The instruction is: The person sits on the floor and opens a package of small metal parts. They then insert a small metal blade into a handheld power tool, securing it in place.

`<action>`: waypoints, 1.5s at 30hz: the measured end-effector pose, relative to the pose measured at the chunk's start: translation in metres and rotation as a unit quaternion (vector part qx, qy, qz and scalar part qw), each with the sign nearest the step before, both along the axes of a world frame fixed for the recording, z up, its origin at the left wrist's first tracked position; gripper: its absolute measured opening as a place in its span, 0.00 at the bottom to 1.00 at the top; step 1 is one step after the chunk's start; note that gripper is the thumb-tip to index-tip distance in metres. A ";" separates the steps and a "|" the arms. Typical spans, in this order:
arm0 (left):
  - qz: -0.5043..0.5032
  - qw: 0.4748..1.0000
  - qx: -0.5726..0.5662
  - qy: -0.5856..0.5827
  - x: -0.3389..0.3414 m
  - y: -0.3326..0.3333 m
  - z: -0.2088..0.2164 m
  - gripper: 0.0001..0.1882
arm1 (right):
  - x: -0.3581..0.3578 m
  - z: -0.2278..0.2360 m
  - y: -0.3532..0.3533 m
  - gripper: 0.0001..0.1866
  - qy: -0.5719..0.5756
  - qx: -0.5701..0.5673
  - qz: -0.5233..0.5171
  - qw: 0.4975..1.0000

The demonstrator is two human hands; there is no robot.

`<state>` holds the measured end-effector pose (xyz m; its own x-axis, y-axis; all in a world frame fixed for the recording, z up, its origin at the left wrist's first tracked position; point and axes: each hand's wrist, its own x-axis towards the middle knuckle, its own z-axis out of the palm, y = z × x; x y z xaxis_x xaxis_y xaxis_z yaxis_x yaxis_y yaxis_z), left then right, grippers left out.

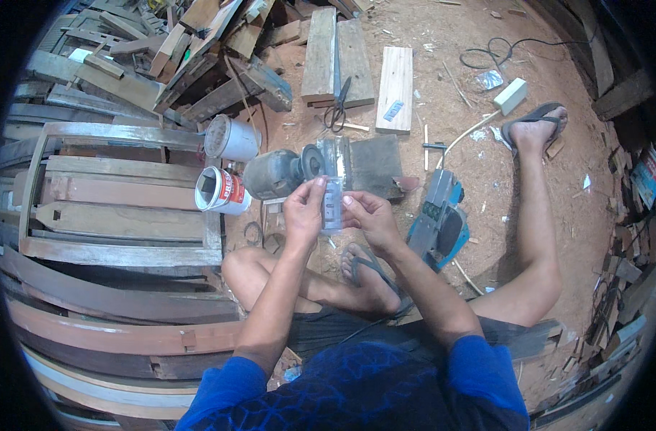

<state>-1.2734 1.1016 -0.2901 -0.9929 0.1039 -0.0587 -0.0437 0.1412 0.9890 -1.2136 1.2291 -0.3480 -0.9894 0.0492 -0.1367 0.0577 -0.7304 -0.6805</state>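
In front of me, a small flat, see-through pack (332, 208) with a column of dark marks is held upright between both hands. My left hand (304, 210) pinches its upper left edge with thumb and fingers. On the opposite side, the thumb and fingers of my right hand (372, 219) close on the right edge. What the pack contains is too small to make out. Just beyond the left hand stands a grey bench grinder (274, 174) with a round wheel. A blue and grey electric planer (441, 223) lies right of my right hand.
Scissors (336, 111) and a pale board (395, 82) with a small blue packet (393, 110) lie ahead. Two white buckets (231, 138) (222, 190) stand left, near a wooden frame (119, 256) and stacked timber. A cable (472, 136) leads to a pale block (510, 96).
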 end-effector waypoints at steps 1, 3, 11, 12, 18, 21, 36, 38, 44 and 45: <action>0.000 1.000 0.002 -0.012 0.000 -0.001 -0.001 0.15 | 0.000 0.002 0.001 0.15 0.006 -0.008 0.009 1.000; 0.001 1.000 -0.007 -0.007 0.004 0.004 0.001 0.16 | 0.002 0.001 0.001 0.14 0.020 0.000 -0.014 1.000; -0.006 0.995 0.079 -0.057 0.009 0.009 -0.002 0.17 | 0.004 -0.002 -0.008 0.12 0.042 0.016 -0.109 0.993; -0.019 0.993 0.101 -0.062 0.010 0.011 0.000 0.17 | 0.005 0.002 -0.007 0.11 0.041 0.010 -0.120 0.992; -0.030 0.989 0.133 -0.053 0.012 0.010 0.002 0.17 | 0.005 0.005 -0.001 0.09 0.020 0.025 -0.089 0.996; -0.038 0.992 0.114 -0.034 0.014 0.009 0.005 0.17 | 0.005 0.009 0.007 0.09 0.021 0.028 -0.063 0.997; -0.039 0.991 -0.016 0.124 0.015 0.011 0.011 0.13 | 0.009 0.004 0.001 0.09 0.026 0.001 -0.041 0.999; -0.042 0.990 -0.038 0.132 0.015 0.011 0.011 0.13 | 0.009 0.003 0.003 0.09 0.031 -0.006 -0.033 0.999; -0.004 0.991 -0.042 0.125 0.016 0.011 0.009 0.13 | 0.010 0.002 0.003 0.10 0.073 -0.001 -0.020 0.997; 0.005 0.990 -0.046 0.130 0.015 0.011 0.008 0.13 | 0.011 0.006 0.003 0.09 0.076 0.007 -0.021 0.997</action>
<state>-1.2581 1.1125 -0.2825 -0.9766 0.0993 0.1907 0.2091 0.2322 0.9499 -1.2025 1.2324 -0.3425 -0.9957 0.0916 0.0150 -0.0767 -0.7208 -0.6889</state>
